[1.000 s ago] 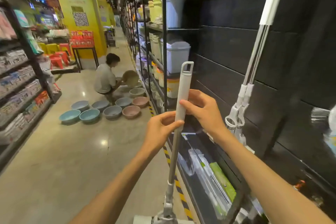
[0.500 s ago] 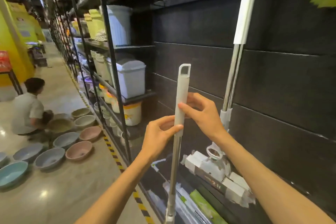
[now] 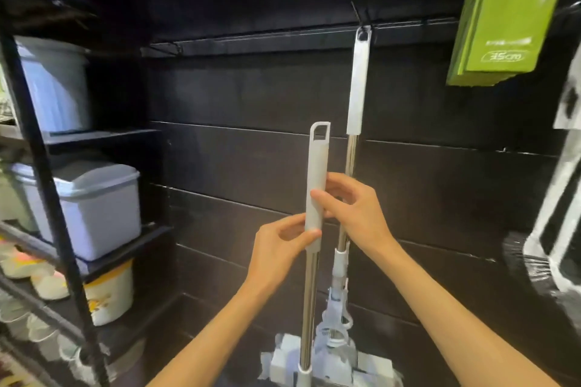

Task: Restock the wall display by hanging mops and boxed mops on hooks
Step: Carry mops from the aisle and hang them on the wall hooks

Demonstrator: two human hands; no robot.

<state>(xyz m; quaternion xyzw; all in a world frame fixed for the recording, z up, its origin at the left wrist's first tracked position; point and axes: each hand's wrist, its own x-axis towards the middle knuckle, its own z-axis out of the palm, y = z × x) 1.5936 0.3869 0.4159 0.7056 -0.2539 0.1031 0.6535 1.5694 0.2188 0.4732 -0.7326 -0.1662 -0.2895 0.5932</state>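
I hold a mop upright by its grey-white handle grip [image 3: 317, 173], whose top ends in an empty hanging loop. My left hand [image 3: 279, 248] pinches the lower end of the grip. My right hand [image 3: 352, 214] pinches it slightly higher from the right. The steel pole runs down to a white mop head [image 3: 283, 358] at the bottom. Just behind it, a second identical mop [image 3: 358, 78] hangs from a black hook [image 3: 361, 19] on the dark wall rail. A green boxed mop [image 3: 509, 12] hangs at the upper right.
A black metal shelf rack [image 3: 47, 166] at the left carries grey lidded bins [image 3: 91, 207], a white bucket and small bowls. A brush in clear wrap [image 3: 559, 229] hangs at the right edge. The dark panelled wall has bare rail left of the hung mop.
My view has swung right, from the aisle with a crouching person and basins to face the dark wall. Both hands kept the same hold on the mop handle.
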